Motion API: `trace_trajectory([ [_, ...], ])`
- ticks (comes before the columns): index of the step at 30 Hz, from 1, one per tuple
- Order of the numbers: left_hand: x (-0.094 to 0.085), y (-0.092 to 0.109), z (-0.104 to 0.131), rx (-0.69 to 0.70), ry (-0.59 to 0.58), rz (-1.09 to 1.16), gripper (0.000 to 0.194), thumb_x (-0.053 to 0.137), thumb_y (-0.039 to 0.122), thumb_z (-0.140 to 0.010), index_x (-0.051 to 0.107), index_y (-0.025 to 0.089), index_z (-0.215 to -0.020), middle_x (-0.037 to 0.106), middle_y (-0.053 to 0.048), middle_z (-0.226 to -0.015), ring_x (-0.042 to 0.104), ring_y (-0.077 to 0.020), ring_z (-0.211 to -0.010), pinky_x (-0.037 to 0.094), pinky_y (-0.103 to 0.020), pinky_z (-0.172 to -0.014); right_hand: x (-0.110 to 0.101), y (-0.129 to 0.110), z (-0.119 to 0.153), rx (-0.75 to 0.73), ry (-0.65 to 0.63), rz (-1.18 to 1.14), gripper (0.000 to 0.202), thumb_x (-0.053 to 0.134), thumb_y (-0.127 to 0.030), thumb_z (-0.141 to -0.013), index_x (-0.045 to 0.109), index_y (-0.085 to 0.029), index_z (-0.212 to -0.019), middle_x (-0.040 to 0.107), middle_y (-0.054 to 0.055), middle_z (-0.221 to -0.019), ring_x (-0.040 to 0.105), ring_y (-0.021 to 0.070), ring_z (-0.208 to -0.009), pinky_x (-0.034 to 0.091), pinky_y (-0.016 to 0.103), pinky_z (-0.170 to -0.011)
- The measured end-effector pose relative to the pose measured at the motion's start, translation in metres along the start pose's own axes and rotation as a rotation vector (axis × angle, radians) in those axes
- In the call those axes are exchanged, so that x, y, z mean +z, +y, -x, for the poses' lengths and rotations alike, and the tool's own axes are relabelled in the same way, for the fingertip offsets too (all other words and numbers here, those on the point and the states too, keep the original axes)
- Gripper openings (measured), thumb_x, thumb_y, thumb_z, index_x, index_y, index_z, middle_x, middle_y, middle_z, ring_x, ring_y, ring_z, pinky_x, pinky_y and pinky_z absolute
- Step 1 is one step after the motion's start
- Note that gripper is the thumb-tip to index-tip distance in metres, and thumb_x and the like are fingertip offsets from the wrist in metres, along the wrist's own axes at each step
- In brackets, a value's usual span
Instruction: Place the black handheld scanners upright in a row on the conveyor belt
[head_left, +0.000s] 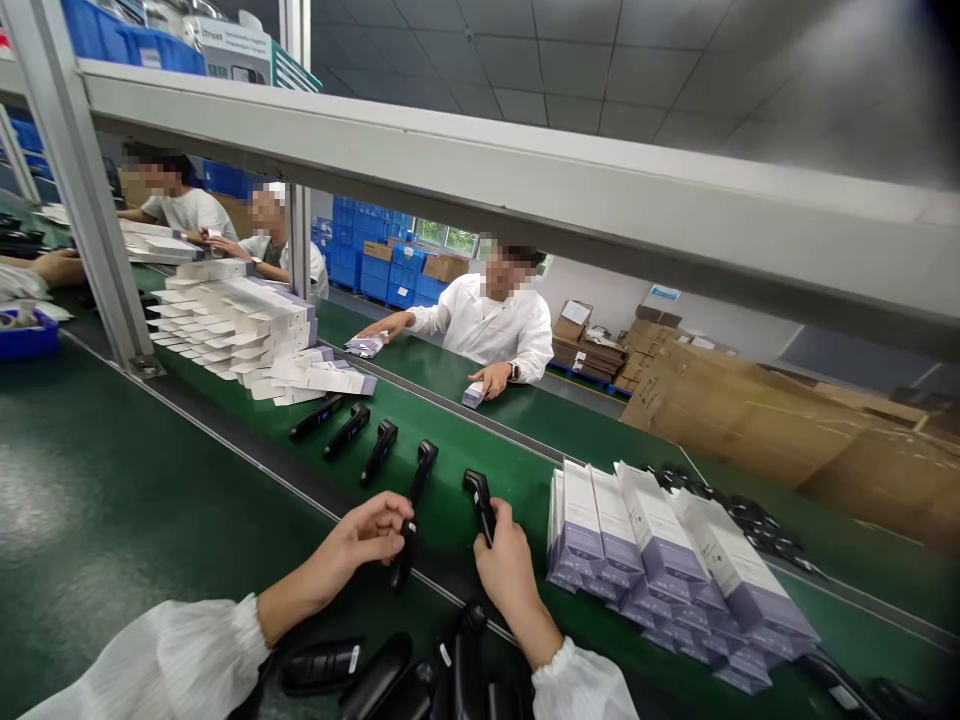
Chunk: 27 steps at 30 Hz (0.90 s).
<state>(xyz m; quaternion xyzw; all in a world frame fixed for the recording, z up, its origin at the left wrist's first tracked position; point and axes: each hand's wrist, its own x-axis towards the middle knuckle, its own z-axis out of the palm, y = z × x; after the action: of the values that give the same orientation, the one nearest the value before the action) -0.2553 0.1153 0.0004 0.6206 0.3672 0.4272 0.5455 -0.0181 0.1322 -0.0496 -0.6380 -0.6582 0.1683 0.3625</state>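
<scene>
My left hand (pixel 358 545) pinches a dark handheld device (pixel 403 562) with a small white label, low over the near edge of the green belt. To its right, my right hand (pixel 510 565) grips a black handheld device with an angled head (pixel 480 495); its lower end is hidden in the palm. Several similar black devices (pixel 380 450) lie in a slanting row on the belt, the nearest one (pixel 424 468) just beyond my left fingers. Below my hands is a pile of more black devices (pixel 457 660), some bearing white labels.
White and purple boxes (pixel 660 560) are stacked at the right. Open white cartons (pixel 232 325) are heaped at the left. A metal post (pixel 90 200) and a shelf beam (pixel 480 180) cross the view. Across the belt, a co-worker (pixel 495 320) handles small boxes; other people sit further left.
</scene>
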Motion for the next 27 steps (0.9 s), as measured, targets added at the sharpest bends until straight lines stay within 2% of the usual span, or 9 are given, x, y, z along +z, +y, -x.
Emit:
trace_trajectory([
  [4, -0.015, -0.001, 0.0, -0.006, 0.088, 0.106, 0.036, 0.072, 0.037, -0.079, 0.063, 0.02, -0.11, 0.056, 0.001, -0.079, 0.053, -0.014, -0.067, 0.044, -0.027, -0.063, 0.015, 0.012, -0.009, -0.085, 0.009, 0.097, 0.056, 0.041, -0.011, -0.086, 0.045, -0.01, -0.141, 0.066, 0.021, -0.111, 0.061, 0.0351, -0.107, 0.049, 0.047, -0.088],
  [11, -0.025, 0.004, -0.004, 0.036, -0.068, 0.068, 0.023, 0.068, 0.039, -0.085, 0.057, 0.019, -0.085, 0.07, -0.007, -0.094, 0.061, -0.0192, -0.082, 0.047, -0.028, -0.069, 0.023, 0.002, -0.023, -0.083, 0.012, 0.237, 0.053, 0.037, -0.01, -0.089, 0.048, -0.006, -0.141, 0.065, 0.023, -0.109, 0.059, 0.0355, -0.106, 0.048, 0.05, -0.091],
  [14, -0.023, 0.005, -0.011, 0.157, -0.15, -0.082, 0.024, 0.067, 0.042, -0.085, 0.062, 0.018, -0.084, 0.064, -0.007, -0.097, 0.06, -0.0195, -0.086, 0.048, -0.03, -0.075, 0.017, -0.018, -0.021, -0.081, 0.101, 0.201, 0.047, 0.046, -0.024, -0.094, 0.052, -0.01, -0.138, 0.053, 0.025, -0.134, 0.046, 0.0402, -0.125, 0.038, 0.061, -0.101],
  [16, -0.024, 0.006, -0.013, 0.231, -0.179, -0.2, 0.021, 0.065, 0.039, -0.086, 0.066, 0.018, -0.082, 0.06, -0.005, -0.095, 0.058, -0.0171, -0.081, 0.047, -0.029, -0.074, 0.013, -0.034, -0.016, -0.182, 0.13, 0.028, 0.044, 0.051, -0.038, -0.095, 0.057, -0.018, -0.133, 0.045, 0.019, -0.146, 0.04, 0.0378, -0.132, 0.032, 0.061, -0.108],
  [17, -0.025, 0.005, -0.013, 0.25, -0.185, -0.254, 0.019, 0.063, 0.037, -0.087, 0.068, 0.019, -0.083, 0.058, -0.004, -0.094, 0.057, -0.0158, -0.078, 0.047, -0.028, -0.073, 0.013, -0.042, -0.013, -0.244, 0.064, -0.119, 0.042, 0.051, -0.043, -0.095, 0.059, -0.021, -0.131, 0.048, 0.016, -0.144, 0.043, 0.0344, -0.131, 0.033, 0.058, -0.109],
  [19, -0.031, 0.004, -0.012, 0.274, -0.17, -0.332, 0.018, 0.059, 0.033, -0.09, 0.071, 0.021, -0.084, 0.058, -0.003, -0.092, 0.057, -0.0151, -0.077, 0.047, -0.027, -0.072, 0.014, -0.058, -0.008, -0.309, -0.219, -0.461, 0.041, 0.051, -0.047, -0.096, 0.062, -0.023, -0.127, 0.06, 0.011, -0.131, 0.056, 0.0272, -0.118, 0.044, 0.047, -0.103],
  [22, -0.043, 0.001, -0.01, 0.293, -0.063, -0.401, 0.021, 0.054, 0.032, -0.092, 0.073, 0.023, -0.088, 0.058, -0.003, -0.091, 0.058, -0.0165, -0.081, 0.047, -0.027, -0.072, 0.02, -0.076, -0.007, -0.226, -0.631, -0.827, 0.043, 0.06, -0.048, -0.091, 0.063, -0.025, -0.128, 0.069, 0.006, -0.116, 0.064, 0.023, -0.104, 0.051, 0.038, -0.09],
  [24, -0.049, -0.001, -0.008, 0.276, 0.014, -0.458, 0.02, 0.054, 0.032, -0.092, 0.072, 0.024, -0.096, 0.058, -0.002, -0.092, 0.057, -0.0161, -0.079, 0.046, -0.027, -0.07, 0.025, -0.081, -0.011, -0.18, -0.707, -0.906, 0.043, 0.069, -0.042, -0.085, 0.066, -0.025, -0.124, 0.07, 0.004, -0.113, 0.064, 0.0223, -0.105, 0.049, 0.036, -0.091],
  [27, -0.053, 0.002, -0.003, 0.201, 0.038, -0.576, 0.025, 0.055, 0.035, -0.093, 0.063, 0.026, -0.114, 0.06, -0.001, -0.095, 0.054, -0.0144, -0.072, 0.046, -0.027, -0.068, 0.036, -0.081, -0.021, -0.103, -0.532, -0.872, 0.033, 0.074, -0.034, -0.079, 0.071, -0.021, -0.109, 0.071, 0.004, -0.102, 0.064, 0.0206, -0.098, 0.048, 0.034, -0.092],
])
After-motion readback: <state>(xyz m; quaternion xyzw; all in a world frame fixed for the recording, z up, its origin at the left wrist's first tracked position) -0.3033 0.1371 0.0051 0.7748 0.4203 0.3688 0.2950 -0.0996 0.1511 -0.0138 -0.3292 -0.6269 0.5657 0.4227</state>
